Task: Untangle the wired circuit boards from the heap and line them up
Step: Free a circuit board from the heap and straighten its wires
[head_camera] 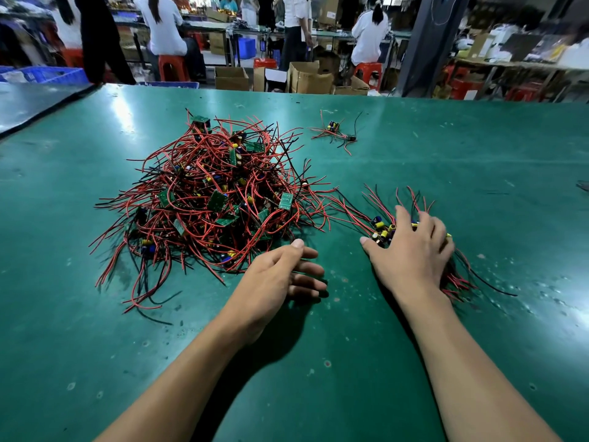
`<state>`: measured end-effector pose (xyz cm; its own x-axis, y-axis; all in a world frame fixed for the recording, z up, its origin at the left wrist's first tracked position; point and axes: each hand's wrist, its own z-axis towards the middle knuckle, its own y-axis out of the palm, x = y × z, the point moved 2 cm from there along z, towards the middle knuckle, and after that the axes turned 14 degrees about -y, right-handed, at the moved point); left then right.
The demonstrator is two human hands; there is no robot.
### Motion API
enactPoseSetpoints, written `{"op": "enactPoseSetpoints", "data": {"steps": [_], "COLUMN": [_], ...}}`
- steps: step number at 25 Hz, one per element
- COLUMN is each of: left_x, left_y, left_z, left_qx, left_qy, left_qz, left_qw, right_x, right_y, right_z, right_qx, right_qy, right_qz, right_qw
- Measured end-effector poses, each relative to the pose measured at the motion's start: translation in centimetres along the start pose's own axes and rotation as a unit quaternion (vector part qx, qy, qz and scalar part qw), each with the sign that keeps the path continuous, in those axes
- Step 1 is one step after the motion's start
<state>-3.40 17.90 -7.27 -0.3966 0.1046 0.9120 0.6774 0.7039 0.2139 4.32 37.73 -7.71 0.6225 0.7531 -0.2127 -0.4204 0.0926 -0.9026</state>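
On the green tabletop (pixel 478 148), the right hand (pixel 414 247) lies spread flat on the sorted circuit boards (pixel 382 229) beside the tangled heap (pixel 210 199), while the left hand (pixel 280 275) rests loosely curled and empty at the heap's near edge, probably about to tease another board free.

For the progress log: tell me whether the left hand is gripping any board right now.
No, the left hand is empty, its fingers relaxed, just beside the near edge of the heap.
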Motion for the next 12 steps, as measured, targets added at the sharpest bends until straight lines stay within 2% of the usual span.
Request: {"op": "enactPoseSetpoints", "data": {"steps": [2,5,8,12], "left_x": [0.1,0.1,0.1,0.1], "left_y": [-0.1,-0.2,-0.2,-0.2], "left_z": [0.1,0.1,0.1,0.1], "left_qx": [-0.001,0.002,0.002,0.001], "left_qy": [0.001,0.003,0.001,0.001], "left_qz": [0.003,0.006,0.004,0.002], "left_qw": [1.0,1.0,1.0,1.0], "right_x": [0.1,1.5,2.6,2.0], "right_y": [-0.1,-0.6,-0.8,-0.1], "right_z": [0.4,2.3,3.6,4.3], "right_qx": [-0.022,-0.121,-0.202,-0.164], "right_qy": [0.01,0.055,0.094,0.075], "right_qz": [-0.02,-0.035,-0.002,-0.013], "right_qw": [0.999,0.991,0.975,0.984]}}
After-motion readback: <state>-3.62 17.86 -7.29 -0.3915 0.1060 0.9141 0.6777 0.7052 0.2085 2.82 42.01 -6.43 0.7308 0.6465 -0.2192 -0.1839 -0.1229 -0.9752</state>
